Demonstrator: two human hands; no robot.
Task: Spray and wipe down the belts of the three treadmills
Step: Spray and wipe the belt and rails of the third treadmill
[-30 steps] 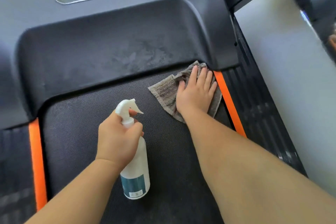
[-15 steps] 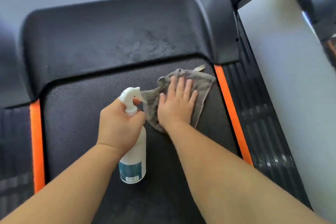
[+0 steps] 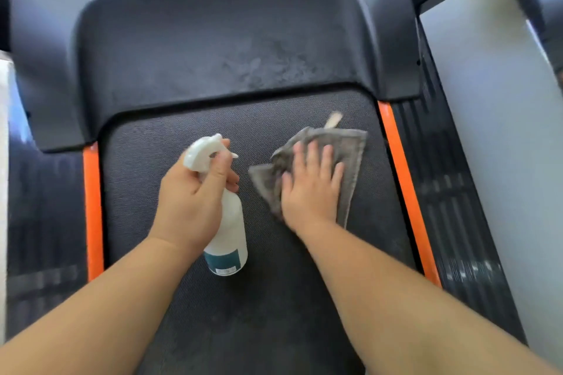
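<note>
The white spray bottle (image 3: 227, 231) hangs over the treadmill belt (image 3: 146, 192), long axis running from its base near the person up to the trigger head, nozzle pointing right toward the grey cloth (image 3: 350, 155). The left hand (image 3: 192, 201) grips its neck. The right hand (image 3: 310, 192) presses flat, fingers straight, on the cloth, which lies on the belt near the right orange strip (image 3: 402, 186), just short of the dark motor cover (image 3: 213, 49).
</note>
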